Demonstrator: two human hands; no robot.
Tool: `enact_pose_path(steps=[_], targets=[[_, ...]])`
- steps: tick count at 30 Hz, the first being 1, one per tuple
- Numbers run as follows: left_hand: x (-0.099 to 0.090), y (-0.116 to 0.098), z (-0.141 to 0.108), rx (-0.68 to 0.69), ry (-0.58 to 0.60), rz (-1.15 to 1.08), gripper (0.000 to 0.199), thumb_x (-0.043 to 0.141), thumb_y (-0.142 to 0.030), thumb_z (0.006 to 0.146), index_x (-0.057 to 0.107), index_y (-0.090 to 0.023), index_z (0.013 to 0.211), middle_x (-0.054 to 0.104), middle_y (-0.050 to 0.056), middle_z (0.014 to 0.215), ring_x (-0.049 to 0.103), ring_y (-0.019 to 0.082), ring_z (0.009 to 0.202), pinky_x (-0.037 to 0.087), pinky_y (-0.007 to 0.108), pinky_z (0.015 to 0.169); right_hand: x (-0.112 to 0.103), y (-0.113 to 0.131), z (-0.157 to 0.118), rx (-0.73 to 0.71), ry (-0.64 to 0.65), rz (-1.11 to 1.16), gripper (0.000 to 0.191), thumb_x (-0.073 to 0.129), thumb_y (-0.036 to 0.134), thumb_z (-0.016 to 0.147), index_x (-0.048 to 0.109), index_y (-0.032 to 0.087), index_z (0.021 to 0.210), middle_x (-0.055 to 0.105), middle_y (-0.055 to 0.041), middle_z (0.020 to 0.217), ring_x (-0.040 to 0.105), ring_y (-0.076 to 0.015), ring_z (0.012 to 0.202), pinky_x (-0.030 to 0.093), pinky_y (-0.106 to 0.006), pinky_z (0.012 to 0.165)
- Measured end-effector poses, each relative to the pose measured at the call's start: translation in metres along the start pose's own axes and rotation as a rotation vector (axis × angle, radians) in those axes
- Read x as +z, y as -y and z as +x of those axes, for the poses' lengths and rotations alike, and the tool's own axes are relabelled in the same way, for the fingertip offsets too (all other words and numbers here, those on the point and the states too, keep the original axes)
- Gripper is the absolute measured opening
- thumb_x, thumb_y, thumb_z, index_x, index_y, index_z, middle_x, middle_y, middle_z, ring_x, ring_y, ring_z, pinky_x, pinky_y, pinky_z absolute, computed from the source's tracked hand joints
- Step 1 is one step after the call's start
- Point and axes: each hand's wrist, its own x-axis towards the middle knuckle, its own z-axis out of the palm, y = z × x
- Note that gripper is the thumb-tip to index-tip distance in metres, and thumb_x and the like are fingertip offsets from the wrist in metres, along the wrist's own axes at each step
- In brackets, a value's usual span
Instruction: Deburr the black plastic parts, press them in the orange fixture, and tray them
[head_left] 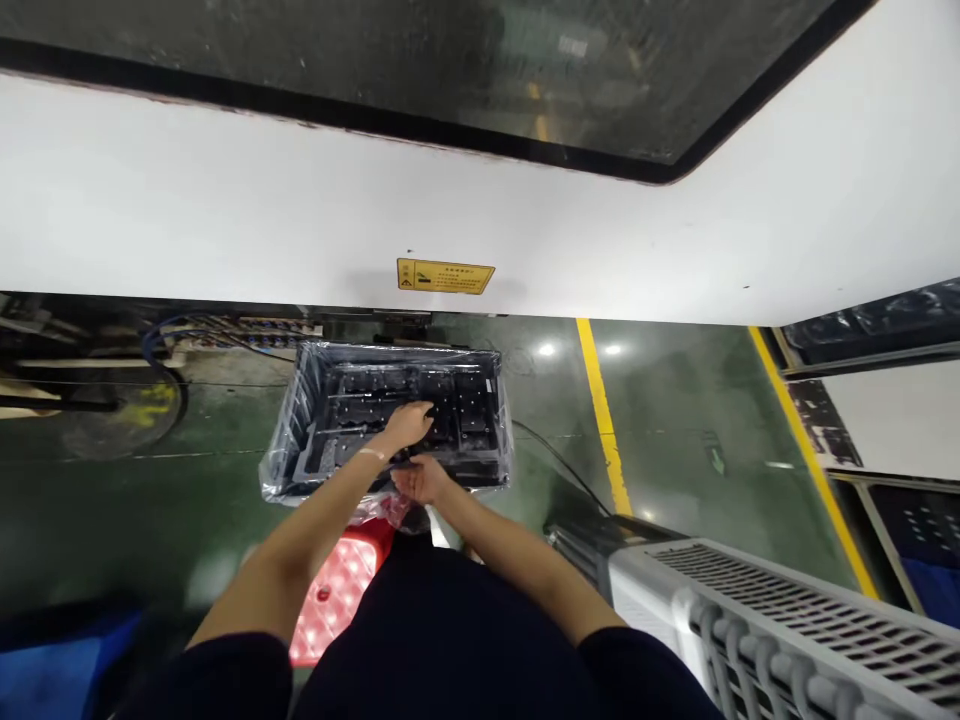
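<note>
A plastic-lined black crate (300,430) stands low in front of me, with black plastic parts (450,390) lying in it. My left hand (409,425) is over the middle of the crate, back upward and fingers curled down; whatever they grip is hidden. Just below it, my right hand (421,480) is at the crate's near edge, palm turned up and fingers bent inward. A small dark shape shows between the two hands, too unclear to name. Clear plastic film (382,508) bunches under my right hand.
A white machine panel with a yellow warning label (446,276) spans the area above the crate. Below sits a red stool (337,590). At right are a grey slatted unit (780,600) and a yellow floor line (600,410); hoses (195,330) run at left.
</note>
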Motion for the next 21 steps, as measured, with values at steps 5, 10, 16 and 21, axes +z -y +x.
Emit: enact_pose_path(steps=[5,10,16,21], targets=[[0.015,0.078,-0.088,-0.205,-0.101,-0.009,0.043,0.039,-0.016,0.086,0.055,-0.010,0.126,0.061,0.018,0.125,0.055,0.028,0.119,0.042,0.042,0.103,0.014,0.018,0.021,0.083,-0.006,-0.059,0.025,0.041,0.015,0.083,0.062,0.008,0.094,0.070,-0.0109,0.071,0.069,-0.0178,0.065,0.057,-0.029,0.063],[0.039,0.114,-0.127,-0.432,-0.133,0.092,0.057,0.048,-0.034,0.082,0.049,-0.006,0.131,0.050,0.024,0.137,0.045,0.037,0.128,0.037,0.054,0.104,0.002,0.004,0.022,0.084,-0.117,-0.196,0.023,0.038,0.013,0.087,0.060,0.009,0.093,0.069,-0.0108,0.073,0.066,-0.0174,0.057,0.056,-0.031,0.058],[0.058,0.086,-0.096,-0.256,-0.043,0.224,0.070,0.057,-0.043,0.080,0.042,-0.013,0.141,0.032,0.023,0.152,0.026,0.038,0.141,0.023,0.063,0.108,-0.060,0.003,-0.019,-0.238,-0.377,-0.355,0.016,0.050,0.018,0.084,0.060,0.015,0.095,0.069,-0.0088,0.090,0.068,-0.0184,0.080,0.056,-0.032,0.072],[0.065,0.055,-0.057,0.032,0.100,0.296,0.081,0.065,-0.043,0.074,0.038,-0.014,0.145,0.025,0.021,0.156,0.018,0.038,0.144,0.013,0.066,0.111,-0.104,0.004,-0.059,-0.599,-0.765,-0.521,0.048,0.052,0.013,0.077,0.051,0.021,0.124,0.048,-0.0103,0.136,0.039,-0.0235,0.133,0.040,-0.035,0.105]])
